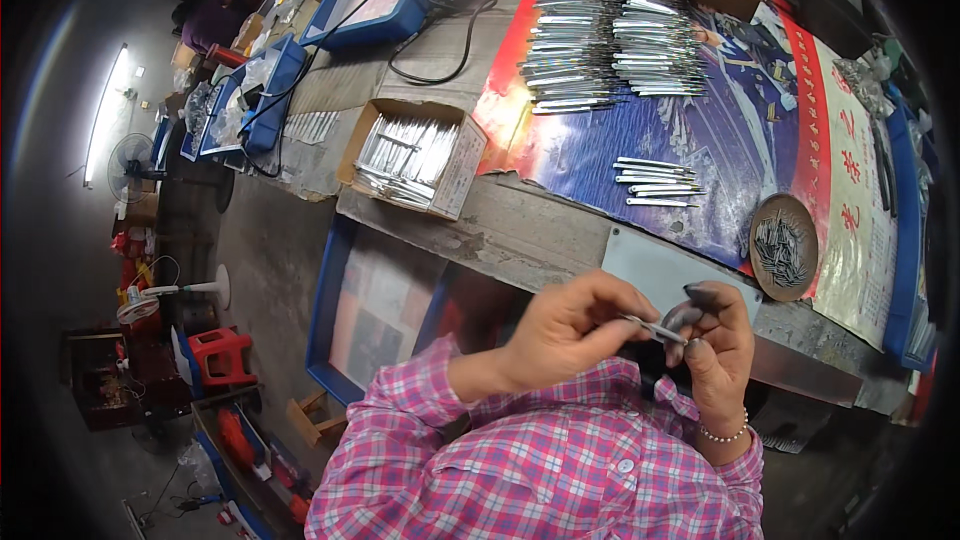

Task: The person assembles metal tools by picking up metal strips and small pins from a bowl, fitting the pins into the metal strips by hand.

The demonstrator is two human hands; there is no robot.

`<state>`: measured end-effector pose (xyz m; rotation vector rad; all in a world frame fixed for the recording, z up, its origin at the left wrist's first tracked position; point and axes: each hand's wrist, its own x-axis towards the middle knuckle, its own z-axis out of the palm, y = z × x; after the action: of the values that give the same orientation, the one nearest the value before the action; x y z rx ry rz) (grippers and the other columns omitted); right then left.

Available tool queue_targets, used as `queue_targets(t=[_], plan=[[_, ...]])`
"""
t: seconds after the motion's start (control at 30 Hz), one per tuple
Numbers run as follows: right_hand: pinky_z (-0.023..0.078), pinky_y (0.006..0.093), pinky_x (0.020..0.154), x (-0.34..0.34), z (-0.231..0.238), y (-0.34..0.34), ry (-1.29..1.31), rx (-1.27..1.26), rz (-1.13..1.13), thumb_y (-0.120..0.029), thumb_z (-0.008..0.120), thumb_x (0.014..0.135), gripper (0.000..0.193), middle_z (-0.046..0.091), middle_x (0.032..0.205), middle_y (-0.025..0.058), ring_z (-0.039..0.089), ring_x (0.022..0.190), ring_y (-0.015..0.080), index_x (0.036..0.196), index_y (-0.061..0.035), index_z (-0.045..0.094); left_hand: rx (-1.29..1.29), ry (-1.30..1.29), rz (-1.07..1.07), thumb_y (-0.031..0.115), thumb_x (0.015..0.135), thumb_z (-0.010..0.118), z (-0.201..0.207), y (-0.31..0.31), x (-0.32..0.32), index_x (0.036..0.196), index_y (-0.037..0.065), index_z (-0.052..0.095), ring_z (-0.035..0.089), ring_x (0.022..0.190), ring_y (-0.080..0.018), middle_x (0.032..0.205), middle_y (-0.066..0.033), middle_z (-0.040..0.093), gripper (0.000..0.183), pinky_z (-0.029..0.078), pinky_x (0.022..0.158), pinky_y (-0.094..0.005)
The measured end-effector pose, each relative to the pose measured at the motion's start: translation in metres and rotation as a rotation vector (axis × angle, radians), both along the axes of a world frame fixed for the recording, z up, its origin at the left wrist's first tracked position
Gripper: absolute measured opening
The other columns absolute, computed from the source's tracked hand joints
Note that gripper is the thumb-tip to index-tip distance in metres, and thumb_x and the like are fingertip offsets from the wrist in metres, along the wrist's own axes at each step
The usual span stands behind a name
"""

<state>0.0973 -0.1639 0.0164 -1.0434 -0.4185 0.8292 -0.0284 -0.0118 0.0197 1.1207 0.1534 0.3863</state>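
In front of my chest, a slim silvery metal strip is held between both hands. My left hand pinches its left end between thumb and fingertips. My right hand, with dark fingertips and a beaded bracelet at the wrist, closes on the other end. What the fingers cover there cannot be made out. Just beyond the hands lies a pale flat board at the bench edge. To its right sits a round brown dish of small grey metal parts. A small group of similar strips rests on the printed sheet.
Long stacked rows of strips cover the far part of the poster. A cardboard box full of strips stands left on the bench. Blue trays and a black cable lie farther left. A red stool stands on the floor.
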Motion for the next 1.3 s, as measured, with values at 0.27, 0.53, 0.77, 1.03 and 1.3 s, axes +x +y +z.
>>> queue_targets(t=[0.27, 0.53, 0.77, 1.03, 1.3], plan=[[0.041, 0.0192, 0.054, 0.015, -0.009, -0.005, -0.099, -0.104, 0.088, -0.003, 0.064, 0.088, 0.012, 0.058, 0.083, 0.0059, 0.050, 0.062, 0.0061, 0.095, 0.0027, 0.056, 1.233, 0.100, 0.258, -0.005, 0.075, 0.063, 0.025, 0.089, -0.008, 0.102, 0.002, 0.064, 0.064, 0.097, -0.0304, 0.104, -0.0152, 0.065, 0.027, 0.052, 0.083, -0.0373], [0.041, 0.0182, 0.053, 0.015, -0.017, -0.009, -0.101, -0.231, 0.119, -0.001, 0.065, 0.086, 0.011, 0.057, 0.081, 0.0042, 0.051, 0.061, 0.0054, 0.093, 0.0029, 0.057, 1.989, 0.857, 0.003, 0.000, 0.077, 0.054, 0.029, 0.268, -0.055, 0.102, 0.002, 0.061, 0.057, 0.094, -0.0338, 0.096, -0.0144, 0.064, 0.026, 0.045, 0.083, -0.0424], [0.041, 0.0181, 0.055, 0.021, -0.015, -0.006, -0.113, -0.298, 0.072, 0.003, 0.064, 0.085, 0.011, 0.057, 0.082, 0.0022, 0.053, 0.064, 0.0047, 0.094, 0.0026, 0.057, 1.963, 0.622, 0.200, -0.002, 0.076, 0.055, 0.034, 0.253, -0.047, 0.091, 0.000, 0.057, 0.057, 0.087, -0.0318, 0.086, -0.0149, 0.060, 0.015, 0.046, 0.076, -0.0399], [0.044, 0.0212, 0.061, 0.029, -0.010, 0.000, -0.251, -0.309, 0.104, -0.002, 0.065, 0.083, 0.009, 0.062, 0.081, 0.0033, 0.056, 0.071, 0.0064, 0.090, 0.0028, 0.061, 0.691, 0.329, -0.033, -0.007, 0.080, 0.056, 0.043, 0.083, -0.010, 0.103, -0.001, 0.059, 0.061, 0.080, -0.0160, 0.098, -0.0097, 0.060, 0.024, 0.049, 0.073, -0.0264], [0.044, 0.0251, 0.055, 0.029, 0.001, -0.016, -0.584, -0.494, 0.177, -0.007, 0.069, 0.080, 0.015, 0.062, 0.073, 0.0055, 0.057, 0.063, 0.0081, 0.087, 0.0014, 0.059, 0.448, 0.291, -0.273, -0.005, 0.086, 0.054, -0.017, 0.010, 0.042, 0.105, -0.004, 0.059, 0.061, 0.082, -0.0171, 0.095, -0.0113, 0.058, 0.019, 0.048, 0.067, -0.0283]])
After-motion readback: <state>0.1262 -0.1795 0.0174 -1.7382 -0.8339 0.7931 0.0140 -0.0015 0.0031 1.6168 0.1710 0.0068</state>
